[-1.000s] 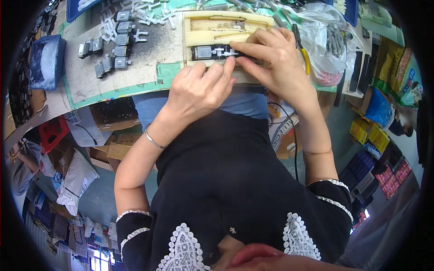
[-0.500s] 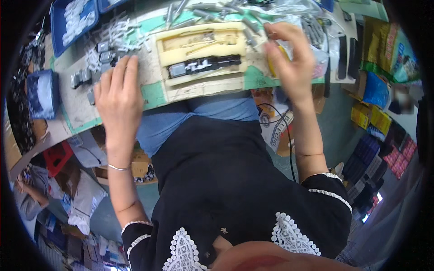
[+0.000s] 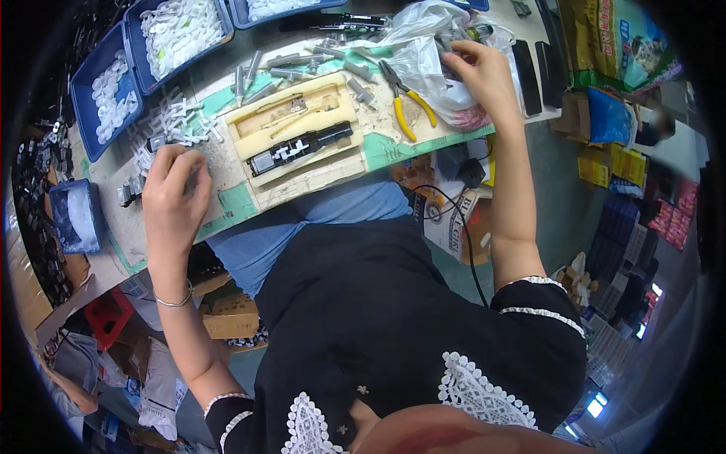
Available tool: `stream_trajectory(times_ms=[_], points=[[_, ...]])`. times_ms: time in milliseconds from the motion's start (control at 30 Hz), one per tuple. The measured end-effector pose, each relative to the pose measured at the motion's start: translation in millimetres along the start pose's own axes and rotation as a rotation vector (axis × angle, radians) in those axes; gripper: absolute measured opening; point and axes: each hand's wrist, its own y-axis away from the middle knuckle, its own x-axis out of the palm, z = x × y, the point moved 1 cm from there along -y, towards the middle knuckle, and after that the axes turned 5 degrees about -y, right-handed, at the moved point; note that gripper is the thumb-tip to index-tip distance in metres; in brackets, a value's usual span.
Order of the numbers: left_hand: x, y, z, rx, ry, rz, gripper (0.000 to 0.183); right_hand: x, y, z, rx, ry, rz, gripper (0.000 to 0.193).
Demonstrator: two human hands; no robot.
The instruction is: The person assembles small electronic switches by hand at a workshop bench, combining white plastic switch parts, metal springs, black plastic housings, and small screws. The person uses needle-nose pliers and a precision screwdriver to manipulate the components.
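Observation:
My left hand [image 3: 175,197] is at the left of the bench, fingers curled in beside small grey-and-black parts [image 3: 131,191] and white plastic pieces [image 3: 181,117]; whatever is between its fingertips is hidden. At the right, my right hand [image 3: 488,82] reaches to a clear plastic bag [image 3: 423,57] of grey parts, thumb and fingers bent together over its contents. Between the hands a cream fixture block [image 3: 291,108] holds a long black assembly [image 3: 302,147] with a silver-grey end in its near slot. Yellow-handled pliers [image 3: 404,106] lie left of the bag.
Grey cylindrical parts [image 3: 283,60] are strewn behind the block. Blue bins [image 3: 178,38] of white pieces line the back left, and a smaller blue bin [image 3: 76,216] stands at the left edge. Black strips [image 3: 527,76] lie at the right. A black cable [image 3: 463,227] hangs below the bench.
My right hand has moved from over the pliers to the plastic bag, leaving the pliers in full view. My left fingers have curled in from a straighter pose. The whole view has shifted.

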Motion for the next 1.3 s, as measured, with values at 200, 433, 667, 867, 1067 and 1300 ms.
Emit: stream_trajectory(times_ms=[200,433,667,867,1067,1300], points=[[14,1,-2,-0.273,0.244,-0.17,0.009,-9,-4,-15,0.154,-0.639,-0.163,0.021],[25,11,-14,-0.435,0.449,-0.374,0.014,23,-2,66,0.179,-1.225,0.247,0.028],[23,26,-30,-0.649,0.929,-0.383,0.014,60,4,137,0.091,-1.417,0.376,0.014],[24,37,-33,-0.683,1.038,-0.377,0.014,72,9,164,-0.252,-1.354,0.262,0.02],[7,40,-38,-0.521,0.684,-0.436,0.013,72,10,184,-0.489,-1.046,0.204,0.023],[-95,63,33,-0.571,-0.116,-0.587,0.017,74,12,169,-0.32,-1.137,0.264,0.03]])
